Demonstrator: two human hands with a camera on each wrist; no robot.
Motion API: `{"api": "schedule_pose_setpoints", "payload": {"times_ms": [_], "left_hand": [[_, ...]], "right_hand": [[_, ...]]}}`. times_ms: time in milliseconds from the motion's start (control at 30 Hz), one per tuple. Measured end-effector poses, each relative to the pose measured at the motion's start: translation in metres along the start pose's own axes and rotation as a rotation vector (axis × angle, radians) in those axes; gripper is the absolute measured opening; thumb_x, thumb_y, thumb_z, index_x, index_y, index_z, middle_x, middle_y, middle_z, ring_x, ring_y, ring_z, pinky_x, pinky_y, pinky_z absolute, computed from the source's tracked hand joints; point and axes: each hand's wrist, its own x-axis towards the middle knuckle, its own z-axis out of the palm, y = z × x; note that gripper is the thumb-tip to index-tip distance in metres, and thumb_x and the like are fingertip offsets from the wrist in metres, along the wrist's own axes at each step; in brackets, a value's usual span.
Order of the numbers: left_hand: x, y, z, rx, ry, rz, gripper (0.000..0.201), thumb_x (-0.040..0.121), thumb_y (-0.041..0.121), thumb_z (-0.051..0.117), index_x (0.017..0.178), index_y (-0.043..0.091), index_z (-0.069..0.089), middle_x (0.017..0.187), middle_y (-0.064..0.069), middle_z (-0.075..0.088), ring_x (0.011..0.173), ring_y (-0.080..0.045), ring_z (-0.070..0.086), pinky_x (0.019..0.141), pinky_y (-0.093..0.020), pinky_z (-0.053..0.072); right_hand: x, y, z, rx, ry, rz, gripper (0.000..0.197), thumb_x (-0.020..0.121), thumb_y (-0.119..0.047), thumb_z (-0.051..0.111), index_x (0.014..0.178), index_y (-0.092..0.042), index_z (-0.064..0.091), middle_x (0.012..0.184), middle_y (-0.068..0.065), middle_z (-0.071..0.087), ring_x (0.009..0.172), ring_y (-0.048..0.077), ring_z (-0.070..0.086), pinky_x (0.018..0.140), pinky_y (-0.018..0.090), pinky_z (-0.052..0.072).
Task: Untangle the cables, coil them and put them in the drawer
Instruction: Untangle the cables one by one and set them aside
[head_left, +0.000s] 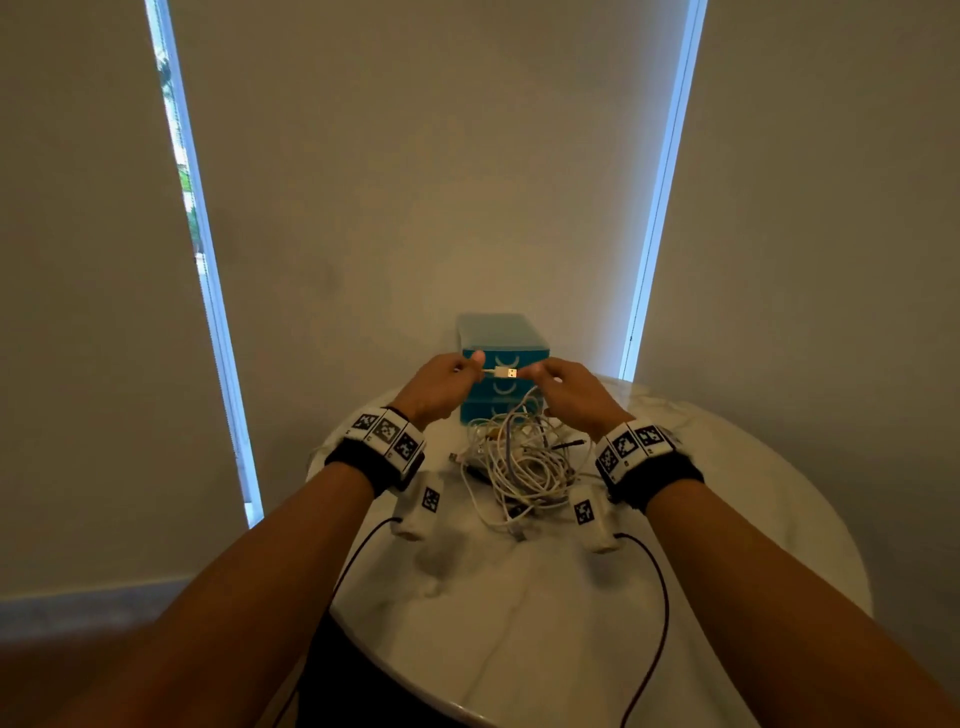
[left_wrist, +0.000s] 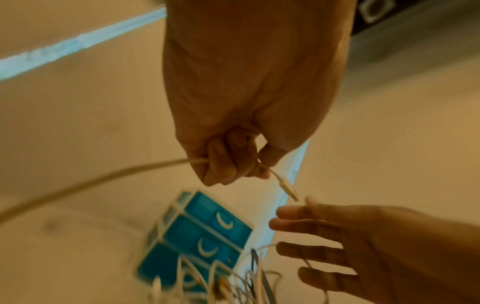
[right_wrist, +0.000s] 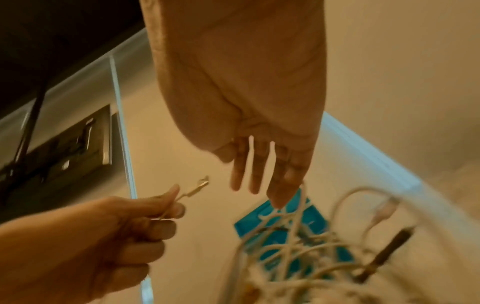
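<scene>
A white cable (head_left: 488, 372) with its USB plug (head_left: 506, 372) is lifted above the tangled cables (head_left: 519, 462) on the desk (head_left: 519, 623), before the blue drawer unit (head_left: 501, 338). The left hand (head_left: 441, 387) pinches it with curled fingers (left_wrist: 223, 164); the right hand (head_left: 571, 395) is beside the plug, its fingers (right_wrist: 259, 168) straight and holding nothing.

Two hands were raised over the table: one left hand (head_left: 441, 387) and one right hand (head_left: 569, 395). Between them was one white USB plug (head_left: 506, 372). Below and between the wrists lay one tangled heap of cables (head_left: 519, 462); how many cables it held could not be told, though at least one dark lead showed among the white ones. Just beyond the hands stood one blue drawer unit (head_left: 501, 335) with three drawers stacked.
</scene>
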Motion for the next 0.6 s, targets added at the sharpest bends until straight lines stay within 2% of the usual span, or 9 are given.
{"api": "schedule_pose_setpoints", "payload": {"times_ms": [67, 133, 167, 233, 300, 367, 433, 500, 600], "left_hand": [[0.001, -0.009, 0.017, -0.062, -0.021, -0.042, 0.060, 0.103, 0.068, 0.047, 0.085, 0.012, 0.057, 0.066, -0.006, 0.041, 0.049, -0.015, 0.037, 0.045, -0.025, 0.032], [0.002, -0.016, 0.033, -0.014, -0.109, -0.030, 0.066, 0.096, 0.072, 0.059, 0.074, 0.009, 0.056, 0.061, -0.007, 0.042, 0.050, -0.016, 0.037, 0.049, -0.026, 0.032], [0.003, -0.020, 0.040, 0.047, -0.153, -0.027, 0.070, 0.093, 0.070, 0.065, 0.071, 0.004, 0.060, 0.061, -0.011, 0.049, 0.053, -0.016, 0.043, 0.053, -0.028, 0.036], [0.006, -0.029, 0.053, 0.146, -0.177, -0.055, 0.065, 0.088, 0.065, 0.075, 0.081, 0.000, 0.075, 0.077, -0.020, 0.070, 0.065, -0.017, 0.057, 0.062, -0.031, 0.043], [0.008, -0.032, 0.060, 0.189, -0.128, -0.082, 0.052, 0.088, 0.056, 0.080, 0.088, 0.004, 0.080, 0.087, -0.020, 0.075, 0.070, -0.018, 0.060, 0.064, -0.032, 0.043], [0.011, -0.029, 0.061, 0.217, -0.074, -0.078, 0.047, 0.089, 0.051, 0.080, 0.084, 0.005, 0.080, 0.080, -0.018, 0.073, 0.068, -0.018, 0.058, 0.061, -0.032, 0.041], [0.018, -0.019, 0.058, 0.257, -0.016, -0.049, 0.049, 0.091, 0.051, 0.077, 0.073, 0.006, 0.075, 0.071, -0.014, 0.068, 0.064, -0.020, 0.057, 0.059, -0.032, 0.040], [0.028, -0.004, 0.052, 0.272, 0.052, -0.021, 0.050, 0.094, 0.050, 0.074, 0.067, 0.009, 0.068, 0.065, -0.010, 0.062, 0.059, -0.020, 0.054, 0.056, -0.031, 0.039], [0.044, 0.019, 0.049, 0.088, 0.141, 0.034, 0.055, 0.098, 0.050, 0.072, 0.065, 0.006, 0.065, 0.058, -0.007, 0.050, 0.047, -0.012, 0.042, 0.043, -0.021, 0.030]], "right_hand": [[0.000, 0.016, -0.002, -0.145, -0.108, -0.043, 0.022, 0.105, -0.020, 0.061, 0.124, -0.024, 0.073, 0.128, 0.003, 0.072, 0.108, 0.021, 0.070, 0.095, 0.042, 0.059], [-0.001, 0.028, -0.001, -0.261, -0.154, -0.062, 0.027, 0.101, -0.016, 0.067, 0.127, -0.023, 0.071, 0.132, -0.001, 0.069, 0.114, 0.018, 0.066, 0.097, 0.036, 0.054], [-0.001, 0.034, -0.001, -0.268, -0.135, -0.060, 0.028, 0.100, -0.016, 0.069, 0.128, -0.022, 0.072, 0.132, -0.001, 0.069, 0.116, 0.019, 0.065, 0.096, 0.035, 0.053], [-0.002, 0.049, 0.000, -0.182, -0.069, -0.024, 0.030, 0.098, -0.017, 0.074, 0.127, -0.024, 0.072, 0.134, -0.002, 0.069, 0.114, 0.019, 0.067, 0.095, 0.038, 0.058], [-0.004, 0.065, 0.000, -0.066, 0.006, 0.022, 0.032, 0.094, -0.017, 0.079, 0.123, -0.026, 0.072, 0.131, -0.002, 0.070, 0.108, 0.017, 0.070, 0.091, 0.042, 0.064], [-0.008, 0.079, -0.001, 0.012, 0.080, 0.060, 0.037, 0.089, -0.015, 0.084, 0.123, -0.025, 0.072, 0.127, -0.005, 0.069, 0.105, 0.016, 0.070, 0.089, 0.042, 0.064], [-0.013, 0.088, -0.005, 0.076, 0.146, 0.097, 0.040, 0.087, -0.014, 0.085, 0.123, -0.025, 0.071, 0.126, -0.004, 0.066, 0.106, 0.018, 0.069, 0.088, 0.040, 0.064], [-0.015, 0.098, -0.008, 0.150, 0.180, 0.104, 0.032, 0.089, -0.018, 0.083, 0.117, -0.028, 0.074, 0.126, -0.003, 0.071, 0.103, 0.018, 0.072, 0.089, 0.039, 0.064], [-0.016, 0.104, -0.009, 0.250, 0.209, 0.106, 0.014, 0.094, -0.027, 0.079, 0.108, -0.031, 0.079, 0.112, -0.008, 0.078, 0.099, 0.014, 0.074, 0.096, 0.044, 0.062]]}}
